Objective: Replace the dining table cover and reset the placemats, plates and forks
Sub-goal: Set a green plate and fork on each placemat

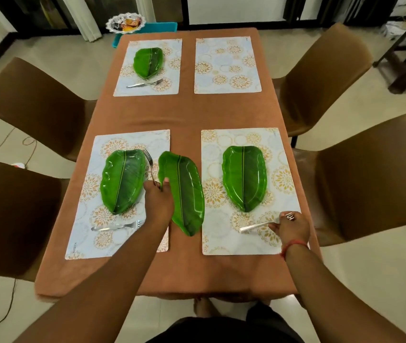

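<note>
Left hand (158,198) gripped two things at once: the near-left edge of a spare leaf plate (184,191) and the handle of a fork (149,164), tines pointing to the top of the frame. The held plate sat tilted in the gap between the two lower placemats, long axis running from centre toward lower right, tip toward the bottom of the frame.

Right hand (289,225) pinched the tine end of a second fork (256,227), handle pointing left, lying flat on the lower-right placemat (224,241) just below its plate (244,178). That fork looked as good as placed.

Key relation: the only bare setting was the upper-right placemat (226,65), up and to the right of the left-hand grip, well apart, across the table. The plate's long axis would need to swing toward vertical to match the others. The load was in the left hand, so the reach would likely cross over, or the plate would pass to the right.

Left forearm entered from the lower left, extended; right forearm entered from the lower right, wrist bent inward.

Upper-left placemat (147,68) and lower-left placemat (120,194) each already carried a plate and fork. The brown cover (187,112) was on.
</note>
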